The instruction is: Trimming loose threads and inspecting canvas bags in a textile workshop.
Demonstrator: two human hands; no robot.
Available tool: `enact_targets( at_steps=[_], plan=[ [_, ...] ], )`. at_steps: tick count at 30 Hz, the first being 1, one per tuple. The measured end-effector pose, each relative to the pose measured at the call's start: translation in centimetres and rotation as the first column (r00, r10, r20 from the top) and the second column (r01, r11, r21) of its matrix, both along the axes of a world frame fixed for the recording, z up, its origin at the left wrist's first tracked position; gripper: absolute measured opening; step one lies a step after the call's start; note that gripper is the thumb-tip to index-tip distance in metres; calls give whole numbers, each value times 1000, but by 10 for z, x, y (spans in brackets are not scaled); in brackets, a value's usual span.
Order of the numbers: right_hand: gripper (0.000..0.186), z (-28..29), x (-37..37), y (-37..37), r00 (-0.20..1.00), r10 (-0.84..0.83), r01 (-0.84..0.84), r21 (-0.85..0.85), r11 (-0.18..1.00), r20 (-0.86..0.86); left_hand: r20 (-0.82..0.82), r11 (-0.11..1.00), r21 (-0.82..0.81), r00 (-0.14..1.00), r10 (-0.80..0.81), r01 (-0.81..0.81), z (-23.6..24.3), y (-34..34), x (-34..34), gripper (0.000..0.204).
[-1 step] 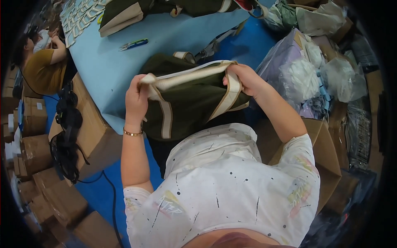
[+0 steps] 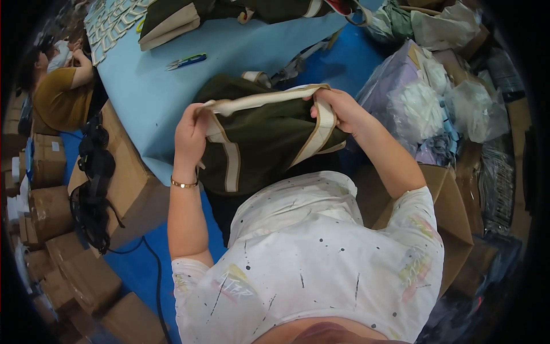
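A dark green fabric bag [image 2: 263, 131] with cream straps edged in tan hangs in front of my body at the near edge of the table. My left hand [image 2: 190, 131] is closed on the left end of its cream top rim, with a gold bracelet on the wrist. At the right end of the rim, my right hand [image 2: 337, 110] grips the edge beside a cream strap [image 2: 314, 136], thumb toward the inside. Between the two hands the rim is stretched nearly straight. The far side of the bag rests against the table edge.
On the blue table [image 2: 134, 92] lie thread snips [image 2: 186, 61], more green bag pieces [image 2: 172, 24] and rows of cream strap loops [image 2: 114, 26]. Plastic-wrapped bundles [image 2: 421, 109] stand at right. Cardboard boxes [image 2: 86, 275] and black straps [image 2: 94, 166] are at left, where a person [image 2: 63, 92] sits.
The cream rim between my hands has rolled slightly, and its left end is now tucked under my left fingers. Both hands stay in almost the same place.
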State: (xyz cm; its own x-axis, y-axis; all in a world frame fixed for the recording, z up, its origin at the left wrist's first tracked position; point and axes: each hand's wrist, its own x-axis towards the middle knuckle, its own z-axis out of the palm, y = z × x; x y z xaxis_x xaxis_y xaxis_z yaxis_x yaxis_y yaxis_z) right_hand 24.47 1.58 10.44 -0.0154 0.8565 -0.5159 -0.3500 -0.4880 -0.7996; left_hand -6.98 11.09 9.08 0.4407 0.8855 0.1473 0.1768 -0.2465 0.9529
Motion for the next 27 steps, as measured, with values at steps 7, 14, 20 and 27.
enact_targets(
  at_steps=[7,14,20,27],
  plan=[
    [22,-26,8,-6,999,-35,36,-66,997,18,140,913,-390,987,-74,124,0,-3,12,28],
    [28,-38,15,-8,993,109,-110,-28,994,-42,210,859,-503,978,11,98,-1,-6,5,32],
    [29,-49,18,-10,979,172,-170,31,985,-111,220,832,-548,975,45,85,-5,-9,5,35],
    [26,-53,16,-15,990,64,-74,-78,994,-125,162,812,-536,972,-169,230,-12,-8,-6,46]
  ],
)
